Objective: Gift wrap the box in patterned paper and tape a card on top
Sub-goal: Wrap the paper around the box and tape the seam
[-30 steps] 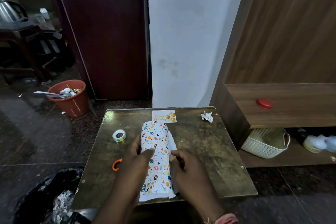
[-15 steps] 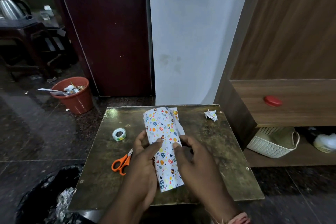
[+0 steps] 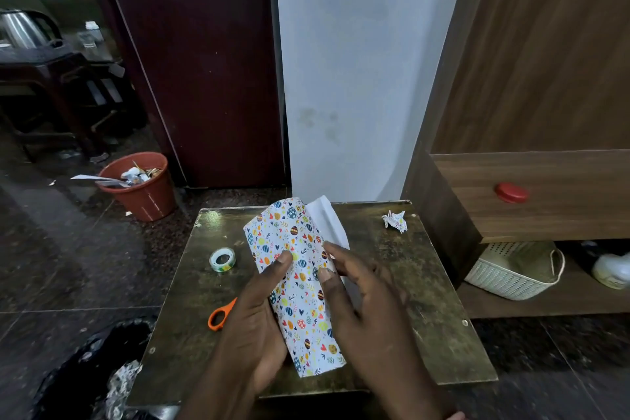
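Item in hand: the box, rolled in patterned paper [image 3: 300, 283], is held tilted above the middle of the table [image 3: 426, 310], your left hand [image 3: 255, 324] gripping its left side and your right hand [image 3: 361, 310] gripping its right, thumbs on top. Done: paper round the box. Outstanding, by my reading: the white flap at 12 o'clock is loose, both ends are unfolded, no card is visible, and the tape roll [image 3: 222, 259] at 9 o'clock and the scissors [image 3: 221, 314] at 8 o'clock lie unused.

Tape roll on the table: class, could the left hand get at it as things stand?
Probably yes, once freed. The tape roll lies uncovered on the table, left of the left hand, but that hand's grip is on the wrapped box.
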{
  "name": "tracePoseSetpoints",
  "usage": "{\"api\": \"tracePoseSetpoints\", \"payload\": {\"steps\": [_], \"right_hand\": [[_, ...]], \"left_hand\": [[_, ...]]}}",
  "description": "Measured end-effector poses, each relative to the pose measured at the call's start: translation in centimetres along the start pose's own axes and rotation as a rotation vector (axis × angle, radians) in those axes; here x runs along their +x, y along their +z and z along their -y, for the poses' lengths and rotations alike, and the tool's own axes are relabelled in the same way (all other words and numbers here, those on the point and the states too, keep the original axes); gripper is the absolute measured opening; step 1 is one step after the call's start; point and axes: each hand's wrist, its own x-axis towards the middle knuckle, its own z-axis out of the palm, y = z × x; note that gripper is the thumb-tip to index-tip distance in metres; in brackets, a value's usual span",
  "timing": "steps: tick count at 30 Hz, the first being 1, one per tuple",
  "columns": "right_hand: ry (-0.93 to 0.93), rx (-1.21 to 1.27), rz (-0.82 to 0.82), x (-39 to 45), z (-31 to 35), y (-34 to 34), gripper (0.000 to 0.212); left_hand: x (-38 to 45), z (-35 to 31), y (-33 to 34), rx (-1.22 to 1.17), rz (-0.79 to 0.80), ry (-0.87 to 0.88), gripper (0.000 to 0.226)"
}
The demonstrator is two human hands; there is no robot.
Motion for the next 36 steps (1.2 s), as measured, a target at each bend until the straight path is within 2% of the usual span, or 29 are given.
{"api": "tracePoseSetpoints", "payload": {"steps": [6, 8, 10, 12, 14, 17, 22, 26, 29, 32, 34, 36], "right_hand": [[0.017, 0.062, -0.024, -0.1, -0.2, 0.5, 0.053], [0.018, 0.09, 0.028, 0.0, -0.1, 0.8, 0.051], [0.027, 0.148, 0.091, 0.1, 0.1, 0.8, 0.043], [0.044, 0.253, 0.149, 0.3, 0.4, 0.1, 0.025], [0.082, 0.324, 0.195, 0.4, 0.5, -0.6, 0.018], [0.139, 0.371, 0.238, 0.6, 0.4, -1.1, 0.019], [0.203, 0.459, 0.233, 0.7, 0.2, -0.9, 0.017], [0.246, 0.539, 0.222, 0.8, 0.1, -0.5, 0.012], [0.3, 0.51, 0.085, 0.9, -0.3, 0.1, 0.036], [0.259, 0.166, -0.051, 0.9, -0.8, -0.1, 0.079], [0.28, 0.023, -0.071, 0.9, -0.7, -0.7, 0.102], [0.326, 0.008, -0.046, 1.1, -0.9, -0.9, 0.115]], "left_hand": [[0.1, -0.2, 0.0, -0.013, 0.033, 0.028, 0.043], [0.2, -0.3, -0.1, -0.023, 0.042, 0.037, 0.049], [0.3, -0.4, -0.2, -0.011, 0.05, 0.046, 0.067], [0.3, -0.4, -0.3, 0.037, 0.065, 0.034, 0.081], [0.4, -0.3, -0.4, 0.07, 0.079, 0.02, 0.082], [0.5, -0.2, -0.4, 0.086, 0.095, 0.014, 0.08], [0.5, -0.3, -0.7, 0.081, 0.103, 0.014, 0.089], [0.5, -0.4, -0.9, 0.106, 0.111, -0.021, 0.08], [0.7, -0.3, -1.1, 0.094, 0.1, -0.037, 0.079], [0.8, -0.2, -1.3, 0.108, 0.08, -0.046, 0.084], [0.9, -0.1, -1.6, 0.126, 0.047, -0.041, 0.095], [1.0, 0.0, -1.9, 0.138, 0.038, -0.041, 0.1]]}}
